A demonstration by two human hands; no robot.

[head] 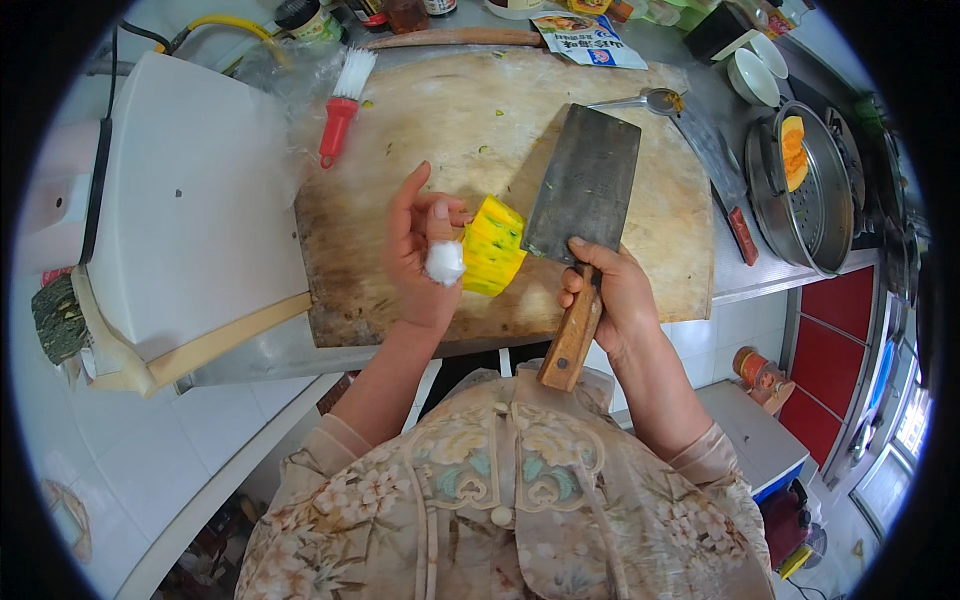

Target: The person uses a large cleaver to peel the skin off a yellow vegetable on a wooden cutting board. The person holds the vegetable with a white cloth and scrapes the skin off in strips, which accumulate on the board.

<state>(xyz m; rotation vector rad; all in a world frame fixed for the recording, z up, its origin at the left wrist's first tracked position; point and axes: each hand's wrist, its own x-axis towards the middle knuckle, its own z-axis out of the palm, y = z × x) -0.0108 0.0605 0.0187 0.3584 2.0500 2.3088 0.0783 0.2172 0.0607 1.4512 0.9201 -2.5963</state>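
My right hand (611, 289) grips a Chinese cleaver (585, 184) by its wooden handle, with the thumb near the base of the blade. The broad dark blade is over the right part of a wooden cutting board (420, 97), and small green bits cling to it. Left of the blade is a peeled yellow pumpkin piece (493, 247) with green streaks. Beside that piece, my left hand (424, 244) has its fingers apart; some fingertips are close to the piece's left edge, and contact is unclear. A white wrapping (445, 262) covers part of the left thumb.
A red-handled brush (343, 105) lies at the board's upper left. To the right are a metal spoon (660, 101), a red-handled knife (739, 225) and a steamer pot (817, 225) holding an orange pumpkin piece (793, 154). A seasoning packet (589, 37) and two white bowls (752, 79) stand behind.
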